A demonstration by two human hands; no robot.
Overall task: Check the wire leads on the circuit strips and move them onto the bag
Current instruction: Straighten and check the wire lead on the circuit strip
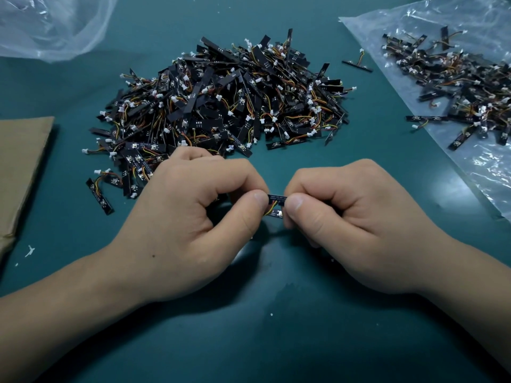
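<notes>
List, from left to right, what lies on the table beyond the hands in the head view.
cardboard sheet → pile of circuit strips → plastic bag with more strips on it

The strip pile (pixel 221 100) lies centre, the bag (pixel 486 167) (more strips (pixel 456 78) on it) to its right, cardboard (pixel 22 161) to its left

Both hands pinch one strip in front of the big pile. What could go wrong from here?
1. The left hand and right hand cover most of the strip, so a faulty lead might go unnoticed.
2. The bag lies off to the right; a tossed strip may land short, like the stray strip beside it.
3. A drop could mix it into the pile behind.
</notes>
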